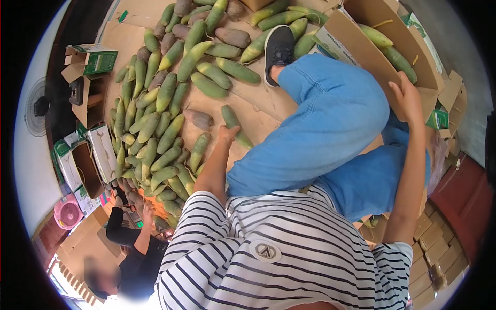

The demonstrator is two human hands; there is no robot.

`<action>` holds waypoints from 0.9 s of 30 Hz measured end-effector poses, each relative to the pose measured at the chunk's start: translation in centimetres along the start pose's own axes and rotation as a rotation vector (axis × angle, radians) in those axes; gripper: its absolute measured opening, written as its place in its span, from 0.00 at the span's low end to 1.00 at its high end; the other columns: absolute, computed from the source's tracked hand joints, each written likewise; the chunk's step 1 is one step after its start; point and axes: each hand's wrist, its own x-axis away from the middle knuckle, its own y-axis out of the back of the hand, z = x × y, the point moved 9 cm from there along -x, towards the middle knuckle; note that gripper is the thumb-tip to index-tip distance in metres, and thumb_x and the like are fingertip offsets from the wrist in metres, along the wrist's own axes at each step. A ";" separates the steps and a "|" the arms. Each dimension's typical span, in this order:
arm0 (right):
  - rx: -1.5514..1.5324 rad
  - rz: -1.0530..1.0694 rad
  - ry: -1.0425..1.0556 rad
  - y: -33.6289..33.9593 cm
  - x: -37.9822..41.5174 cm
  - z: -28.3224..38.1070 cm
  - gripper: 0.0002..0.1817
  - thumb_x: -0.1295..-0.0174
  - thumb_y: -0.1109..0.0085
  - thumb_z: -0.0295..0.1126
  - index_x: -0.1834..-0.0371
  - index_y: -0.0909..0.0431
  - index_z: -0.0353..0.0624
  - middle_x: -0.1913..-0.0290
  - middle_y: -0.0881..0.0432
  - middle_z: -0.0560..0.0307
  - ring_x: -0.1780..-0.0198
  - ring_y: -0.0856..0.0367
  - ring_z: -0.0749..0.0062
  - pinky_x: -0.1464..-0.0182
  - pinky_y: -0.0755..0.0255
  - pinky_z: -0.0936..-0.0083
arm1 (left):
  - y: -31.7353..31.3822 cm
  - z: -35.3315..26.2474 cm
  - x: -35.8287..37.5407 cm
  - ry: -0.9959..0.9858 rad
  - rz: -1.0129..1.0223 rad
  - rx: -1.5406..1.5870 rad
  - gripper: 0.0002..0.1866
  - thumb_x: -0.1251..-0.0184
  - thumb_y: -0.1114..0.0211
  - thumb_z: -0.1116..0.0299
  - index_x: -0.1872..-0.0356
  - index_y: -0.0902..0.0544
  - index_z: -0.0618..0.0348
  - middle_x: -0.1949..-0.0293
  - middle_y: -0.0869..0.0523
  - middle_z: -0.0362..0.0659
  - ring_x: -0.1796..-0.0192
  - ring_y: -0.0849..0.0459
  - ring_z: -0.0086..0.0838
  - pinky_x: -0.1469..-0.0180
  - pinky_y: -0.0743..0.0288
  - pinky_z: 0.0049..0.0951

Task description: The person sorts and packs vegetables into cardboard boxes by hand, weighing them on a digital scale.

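Observation:
My left hand (228, 135) is closed around a long green radish (233, 120) that lies on the cardboard-covered floor. Just left of it is a brownish-purple radish (198, 119), with another green radish (200, 150) below that. Over on the right, my right hand (406, 98) grips the near edge of an open cardboard box (380, 70). Inside this box are green radishes (397, 63) with pale yellowish ends. A large pile of green radishes (150, 126) spreads to the left of my left hand, with several purple ones mixed in.
My bent leg (315, 124) and dark shoe (279, 51) lie between my hands. At lower left another person (135, 248) reaches toward the pile. Open boxes (89, 155) and a pink fan (67, 212) stand along the left. Stacked cartons (436, 248) are at lower right.

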 end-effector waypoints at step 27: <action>-0.124 0.040 0.051 -1.7 -0.6 -2.1 0.24 0.35 0.46 0.39 0.43 0.32 0.33 0.54 0.21 0.33 0.51 0.22 0.41 0.51 0.29 0.61 | -2.7 -44.4 34.3 -1.810 -0.249 0.100 0.14 0.46 0.36 0.65 0.58 0.21 0.54 0.63 0.20 0.45 0.59 0.19 0.41 0.57 0.28 0.42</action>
